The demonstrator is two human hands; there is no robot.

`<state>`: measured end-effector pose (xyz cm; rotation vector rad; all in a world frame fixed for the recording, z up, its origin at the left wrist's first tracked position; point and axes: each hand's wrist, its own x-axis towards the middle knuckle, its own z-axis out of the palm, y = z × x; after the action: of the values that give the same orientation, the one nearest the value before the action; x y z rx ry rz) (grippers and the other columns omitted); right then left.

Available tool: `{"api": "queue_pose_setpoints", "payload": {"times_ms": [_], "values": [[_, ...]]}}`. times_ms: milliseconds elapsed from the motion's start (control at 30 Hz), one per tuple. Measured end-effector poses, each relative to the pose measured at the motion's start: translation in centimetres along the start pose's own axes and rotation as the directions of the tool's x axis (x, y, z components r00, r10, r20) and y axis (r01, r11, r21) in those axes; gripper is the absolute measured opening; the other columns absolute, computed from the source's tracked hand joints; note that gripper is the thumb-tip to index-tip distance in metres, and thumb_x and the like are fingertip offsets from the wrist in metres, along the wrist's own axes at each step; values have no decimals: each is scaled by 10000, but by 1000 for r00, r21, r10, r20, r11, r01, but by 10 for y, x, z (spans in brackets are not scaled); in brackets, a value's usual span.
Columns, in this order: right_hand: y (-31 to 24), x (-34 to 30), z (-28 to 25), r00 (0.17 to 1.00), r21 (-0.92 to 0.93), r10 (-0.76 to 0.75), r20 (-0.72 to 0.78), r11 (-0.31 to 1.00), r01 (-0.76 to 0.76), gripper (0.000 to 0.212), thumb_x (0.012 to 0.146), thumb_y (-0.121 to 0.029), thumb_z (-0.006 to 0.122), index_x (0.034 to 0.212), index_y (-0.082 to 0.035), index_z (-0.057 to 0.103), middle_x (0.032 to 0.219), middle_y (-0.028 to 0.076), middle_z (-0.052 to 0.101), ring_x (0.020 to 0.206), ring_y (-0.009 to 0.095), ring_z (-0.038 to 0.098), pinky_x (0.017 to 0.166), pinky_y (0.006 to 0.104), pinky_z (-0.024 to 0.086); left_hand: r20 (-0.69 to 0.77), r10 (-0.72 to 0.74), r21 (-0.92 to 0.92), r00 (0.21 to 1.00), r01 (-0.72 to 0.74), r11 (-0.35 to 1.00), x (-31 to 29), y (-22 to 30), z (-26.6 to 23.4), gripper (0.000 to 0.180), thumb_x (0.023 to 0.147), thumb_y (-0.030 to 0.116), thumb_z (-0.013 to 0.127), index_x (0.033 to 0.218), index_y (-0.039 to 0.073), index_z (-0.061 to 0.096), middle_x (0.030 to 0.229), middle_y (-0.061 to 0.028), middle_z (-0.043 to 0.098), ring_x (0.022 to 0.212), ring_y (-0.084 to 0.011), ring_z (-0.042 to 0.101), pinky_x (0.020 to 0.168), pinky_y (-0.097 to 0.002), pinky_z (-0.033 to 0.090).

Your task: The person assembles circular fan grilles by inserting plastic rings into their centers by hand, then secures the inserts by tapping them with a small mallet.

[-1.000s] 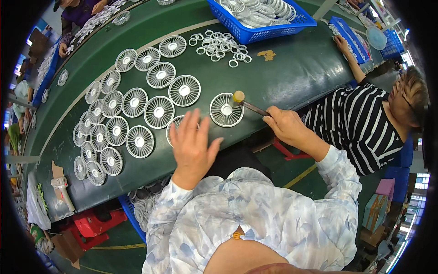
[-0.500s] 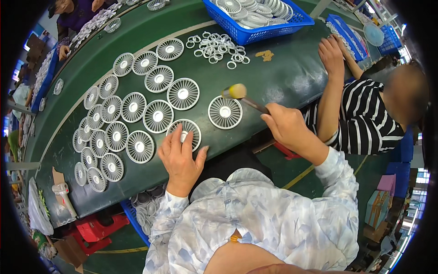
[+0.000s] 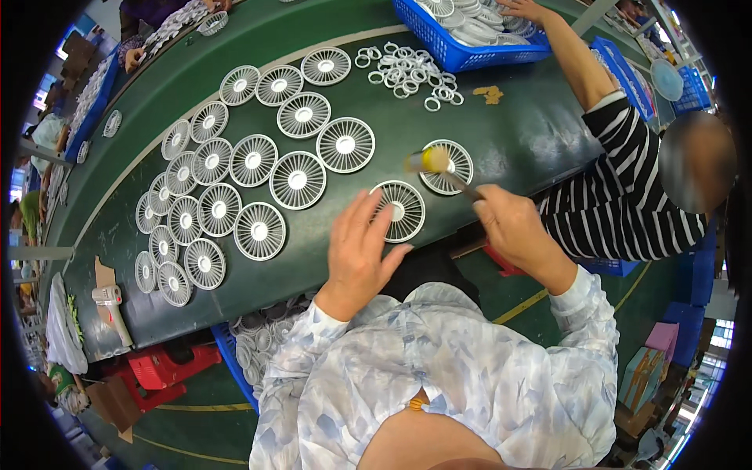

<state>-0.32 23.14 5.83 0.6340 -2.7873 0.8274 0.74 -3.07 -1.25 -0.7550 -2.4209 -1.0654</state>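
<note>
My left hand point(image 3: 360, 254) lies with its fingers stretched out over the left edge of a silver spoked disc point(image 3: 407, 223), touching it without a grasp. My right hand point(image 3: 517, 235) is closed round the handle of a mallet. The mallet's yellow and pale head point(image 3: 427, 160) is a little blurred and overlaps the left part of another spoked disc point(image 3: 454, 168). Whether the head touches that disc, I cannot tell. Several more spoked discs point(image 3: 297, 180) lie spread over the green table point(image 3: 329, 235) to the left of my hands.
Small white rings point(image 3: 407, 70) lie heaped at the back, beside a blue basket point(image 3: 462, 59) of discs. A co-worker's arm point(image 3: 576, 59) reaches to the basket from the right. A tape dispenser point(image 3: 108, 298) sits at the left end. A second basket point(image 3: 227, 348) stands below the table edge.
My left hand and the disc beneath it have moved right along the table. The other disc and the mallet have also shifted right. The co-worker's arm has gone out to the basket.
</note>
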Motion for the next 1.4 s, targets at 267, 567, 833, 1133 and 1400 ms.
{"api": "queue_pose_setpoints", "payload": {"times_ms": [267,567,833,1133,1400], "values": [[-5,-3,11,981,72,-172,-89,981,179,182,948,-169,644,914,-9,565,742,152,618,633,342,643,534,425,495,-81,-65,291,995,86,953,-7,-22,-36,653,732,205,818,1293,-27,577,1394,-204,551,1279,-388,504,1042,-494,378],[0,6,20,981,-113,-154,115,979,167,226,923,-196,676,822,-59,526,675,128,607,602,360,625,518,442,495,61,-205,579,977,133,804,32,-59,-22,524,865,194,736,1357,135,568,1444,-177,495,1353,-391,437,1062,-630,341],[7,53,20,990,-146,-40,137,987,60,237,1001,-248,566,884,-43,550,696,186,641,646,420,630,557,514,486,129,-59,538,990,-20,842,35,-68,-12,464,865,110,679,1315,212,631,1421,-142,525,1311,-354,486,1028,-536,381],[22,77,42,967,-347,66,245,937,24,232,1004,-255,568,918,-40,555,669,199,610,665,439,614,576,530,464,-19,-123,395,992,120,911,12,-68,-19,612,791,93,758,1343,-32,524,1439,-188,503,1313,-377,475,1078,-486,396],[24,79,36,996,-190,-55,69,979,67,264,1031,-269,506,904,-41,551,709,208,640,666,463,621,599,560,478,-71,-162,462,984,176,869,14,-56,-28,331,774,113,788,1095,87,710,1432,-239,493,1364,-445,425,1084,-517,394]]}}
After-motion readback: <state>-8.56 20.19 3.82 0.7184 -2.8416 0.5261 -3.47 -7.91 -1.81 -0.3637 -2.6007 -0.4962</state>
